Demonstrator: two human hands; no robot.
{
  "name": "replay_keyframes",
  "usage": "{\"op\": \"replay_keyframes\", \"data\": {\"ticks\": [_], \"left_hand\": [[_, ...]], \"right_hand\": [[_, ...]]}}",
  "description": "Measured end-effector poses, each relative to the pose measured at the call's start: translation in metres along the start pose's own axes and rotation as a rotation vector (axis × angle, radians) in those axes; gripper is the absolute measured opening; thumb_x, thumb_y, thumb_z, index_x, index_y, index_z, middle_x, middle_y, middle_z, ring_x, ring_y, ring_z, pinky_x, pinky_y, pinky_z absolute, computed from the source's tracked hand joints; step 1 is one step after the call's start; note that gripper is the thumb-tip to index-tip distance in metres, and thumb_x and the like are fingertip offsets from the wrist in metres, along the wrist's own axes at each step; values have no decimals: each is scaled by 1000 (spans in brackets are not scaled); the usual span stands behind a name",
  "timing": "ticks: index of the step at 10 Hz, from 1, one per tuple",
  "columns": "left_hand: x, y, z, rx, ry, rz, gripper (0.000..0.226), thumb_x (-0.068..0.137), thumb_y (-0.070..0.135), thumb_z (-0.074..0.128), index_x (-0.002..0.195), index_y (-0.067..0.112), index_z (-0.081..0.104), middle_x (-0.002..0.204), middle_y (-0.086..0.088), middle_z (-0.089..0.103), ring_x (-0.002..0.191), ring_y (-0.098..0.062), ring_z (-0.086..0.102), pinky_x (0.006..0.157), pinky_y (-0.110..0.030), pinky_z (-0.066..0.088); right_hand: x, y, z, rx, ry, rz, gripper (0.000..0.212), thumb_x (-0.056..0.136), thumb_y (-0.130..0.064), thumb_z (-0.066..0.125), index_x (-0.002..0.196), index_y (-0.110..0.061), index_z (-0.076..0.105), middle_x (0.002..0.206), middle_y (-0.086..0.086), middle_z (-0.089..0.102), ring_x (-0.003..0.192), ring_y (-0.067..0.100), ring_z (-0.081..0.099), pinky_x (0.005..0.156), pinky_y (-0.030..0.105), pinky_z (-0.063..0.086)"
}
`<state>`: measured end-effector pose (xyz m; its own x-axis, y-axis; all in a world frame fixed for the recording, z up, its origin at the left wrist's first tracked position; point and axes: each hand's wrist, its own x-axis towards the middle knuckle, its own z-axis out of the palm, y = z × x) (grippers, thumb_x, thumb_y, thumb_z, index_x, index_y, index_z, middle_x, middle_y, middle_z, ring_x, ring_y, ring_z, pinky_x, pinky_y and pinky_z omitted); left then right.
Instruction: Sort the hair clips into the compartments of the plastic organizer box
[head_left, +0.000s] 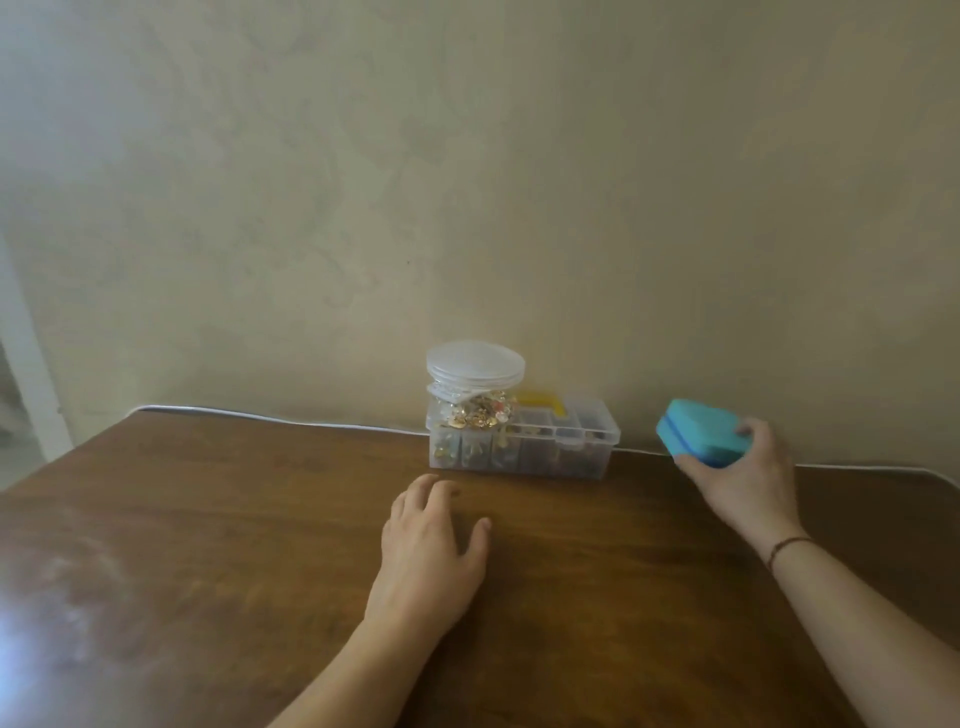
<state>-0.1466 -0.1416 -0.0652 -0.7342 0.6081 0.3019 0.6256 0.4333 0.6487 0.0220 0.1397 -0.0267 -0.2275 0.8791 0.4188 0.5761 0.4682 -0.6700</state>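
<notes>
— How far along is the sorting, would you say?

— Barely begun, I'd judge. The organizer box (524, 441) sits by the wall, just past the fingertips of the left hand (431, 551), and its lid looks closed. A clear jar (472, 395) with its lid on stands on the box's left end, so nothing can go in yet.

— And the clips?

— Gold pieces show inside the jar, probably the hair clips (480, 415). Some compartments under it hold small things too, but they're too blurred to name.

— What are the hands doing?

— The left one lies flat on the table (208, 545), fingers spread and relaxed, holding nothing. The right hand (743, 473) grips a teal case (701, 428), thumb at its near corner and fingers round the far side, lifted a little off to the right of the box.

— So what's left?

— Nearly everything, it seems: put the case down or open it, take the jar off, open the box, then sort clips into compartments.
</notes>
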Motion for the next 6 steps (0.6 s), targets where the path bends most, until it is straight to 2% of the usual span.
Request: {"op": "replay_keyframes", "data": {"ticks": [1, 2, 3, 4, 5, 6], "left_hand": [[1, 0, -1, 20, -15, 20, 53, 95, 50, 51, 140, 24, 45, 149, 8, 34, 140, -12, 27, 116, -38, 30], [-1, 4, -3, 104, -26, 99, 50, 96, 50, 49, 140, 26, 46, 149, 9, 36, 140, -11, 28, 116, -35, 31], [-6, 10, -6, 163, 3, 228, 40, 96, 47, 48, 132, 29, 52, 143, 12, 43, 134, -8, 32, 114, -30, 32], [-6, 9, -7, 159, 20, 263, 34, 96, 45, 49, 126, 30, 56, 132, 15, 49, 125, -6, 37, 108, -28, 37], [-5, 8, -7, 117, 26, 241, 32, 96, 44, 50, 123, 30, 58, 121, 15, 53, 113, -5, 44, 100, -27, 44], [-10, 12, -14, 78, -19, 166, 23, 96, 41, 53, 113, 30, 62, 104, 16, 56, 94, -2, 52, 85, -23, 51]], "right_hand": [[9, -47, 9, 72, 14, -158, 72, 65, -43, 83, 119, -23, 39, 131, 11, 40, 116, 30, 46, 95, 37, 41], [11, -87, 38, 15, -72, -184, 75, 62, -54, 80, 118, -24, 40, 125, 11, 44, 112, 31, 49, 94, 36, 42], [0, -98, 69, -87, -58, -219, 77, 64, -64, 73, 119, -24, 38, 125, 12, 38, 112, 34, 44, 91, 40, 44], [-11, -97, 74, -180, -53, -305, 82, 70, -72, 62, 131, -24, 35, 129, 14, 34, 113, 35, 44, 87, 42, 48], [-9, -94, 57, -136, -227, -329, 93, 73, -62, 68, 145, -27, 20, 144, 11, 25, 124, 33, 43, 97, 45, 45], [-25, -76, 32, -15, -242, -265, 105, 74, -56, 70, 150, -32, 1, 159, 6, 7, 143, 30, 22, 111, 48, 29]]}}
